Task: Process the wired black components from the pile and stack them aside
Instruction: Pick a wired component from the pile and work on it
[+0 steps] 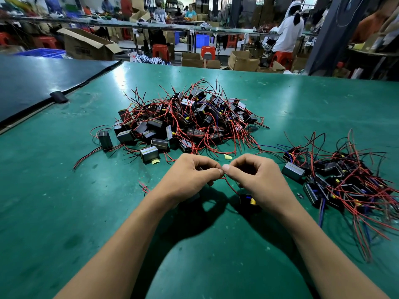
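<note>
A large pile of black box components with red and black wires lies in the middle of the green table. A second heap of the same components spreads at the right. In front of the pile, my left hand and my right hand meet fingertip to fingertip, both pinching a thin red wire. That wire curves down to a black component with a yellow tab partly hidden under my right hand.
Scraps of yellow tape and a cut bit of red wire lie on the table near my hands. A dark panel covers the far left. Cardboard boxes, red stools and people fill the workshop beyond the table's far edge.
</note>
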{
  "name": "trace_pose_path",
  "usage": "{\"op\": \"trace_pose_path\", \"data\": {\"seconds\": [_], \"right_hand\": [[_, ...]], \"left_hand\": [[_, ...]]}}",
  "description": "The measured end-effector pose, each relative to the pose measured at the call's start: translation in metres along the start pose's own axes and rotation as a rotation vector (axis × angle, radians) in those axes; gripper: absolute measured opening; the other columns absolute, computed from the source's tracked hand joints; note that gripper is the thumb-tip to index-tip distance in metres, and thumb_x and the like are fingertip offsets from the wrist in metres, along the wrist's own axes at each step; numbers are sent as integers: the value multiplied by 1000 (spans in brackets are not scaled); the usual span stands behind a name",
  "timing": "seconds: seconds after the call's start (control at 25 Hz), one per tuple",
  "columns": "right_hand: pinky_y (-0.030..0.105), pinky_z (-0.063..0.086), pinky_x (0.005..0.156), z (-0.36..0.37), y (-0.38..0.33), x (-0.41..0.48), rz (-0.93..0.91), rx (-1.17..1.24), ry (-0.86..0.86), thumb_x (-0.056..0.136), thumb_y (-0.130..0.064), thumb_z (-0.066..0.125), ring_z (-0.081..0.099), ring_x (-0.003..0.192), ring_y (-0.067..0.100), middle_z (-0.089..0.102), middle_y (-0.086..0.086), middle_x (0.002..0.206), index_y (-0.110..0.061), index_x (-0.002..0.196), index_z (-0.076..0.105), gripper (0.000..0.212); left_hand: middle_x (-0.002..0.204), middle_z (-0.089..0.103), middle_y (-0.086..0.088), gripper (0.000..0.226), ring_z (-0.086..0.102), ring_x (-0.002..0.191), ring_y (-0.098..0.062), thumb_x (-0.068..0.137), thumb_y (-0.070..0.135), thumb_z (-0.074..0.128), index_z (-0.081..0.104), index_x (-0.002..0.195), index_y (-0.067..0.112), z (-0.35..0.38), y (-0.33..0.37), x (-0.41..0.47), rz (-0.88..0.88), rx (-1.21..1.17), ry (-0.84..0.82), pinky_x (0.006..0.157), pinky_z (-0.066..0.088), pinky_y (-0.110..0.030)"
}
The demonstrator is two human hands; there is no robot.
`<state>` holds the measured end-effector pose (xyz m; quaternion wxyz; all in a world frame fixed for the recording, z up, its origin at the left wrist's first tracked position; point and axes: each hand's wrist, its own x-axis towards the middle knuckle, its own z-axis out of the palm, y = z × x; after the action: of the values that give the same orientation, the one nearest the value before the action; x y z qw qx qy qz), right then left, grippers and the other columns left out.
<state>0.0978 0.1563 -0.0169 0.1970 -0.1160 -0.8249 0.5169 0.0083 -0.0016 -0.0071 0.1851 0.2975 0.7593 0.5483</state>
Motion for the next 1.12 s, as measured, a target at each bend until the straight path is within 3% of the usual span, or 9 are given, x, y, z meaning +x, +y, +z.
{"op": "trace_pose_path", "data": {"seconds": [0.08,0.24,0.32,0.52,0.76,0.96,1.12], "right_hand": [[24,46,58,-4,0,-1,-114,-33,-3,83,-23,80,56,60,8,70,-12,74,-26,85,72,9],[40,53,71,-5,2,-1,-236,-133,-64,84,-15,79,64,75,21,73,-6,93,-25,97,77,16],[37,52,69,-5,5,0,-250,-152,-59,85,-17,78,63,73,18,72,-5,89,-23,92,78,9],[18,40,61,-4,4,0,-227,-168,-26,87,-23,76,51,61,5,68,-12,77,-24,84,75,3],[22,33,55,3,4,1,-22,-80,-82,94,-26,65,40,54,5,49,-13,57,-16,78,67,18],[31,31,58,8,5,5,89,20,-134,95,-25,61,36,56,11,44,0,63,-3,80,62,27],[20,37,55,-2,5,2,-41,29,-122,91,-25,72,44,54,6,58,-13,62,-20,90,73,5]], "left_hand": [[59,60,1,9,43,42,3,87,12,69,76,81,9,-1,1,0,-6,-13,12,43,31,-8],[57,58,1,10,42,39,3,88,9,68,75,83,4,-3,2,-2,-16,-40,10,42,30,-7],[58,58,1,9,42,39,4,88,9,68,74,84,4,-3,2,-3,-14,-36,7,42,30,-7],[54,58,9,9,44,40,4,88,8,68,74,85,2,-3,2,-3,-7,-44,10,43,32,-6],[55,60,8,8,47,44,4,87,9,70,75,84,5,-3,2,-2,6,-26,24,45,34,-8],[54,60,10,8,46,45,4,87,9,69,75,82,6,-1,2,-1,19,-17,34,46,34,-7],[55,61,11,9,52,51,0,88,10,68,74,81,7,-3,0,0,0,-55,56,52,38,-7]]}}
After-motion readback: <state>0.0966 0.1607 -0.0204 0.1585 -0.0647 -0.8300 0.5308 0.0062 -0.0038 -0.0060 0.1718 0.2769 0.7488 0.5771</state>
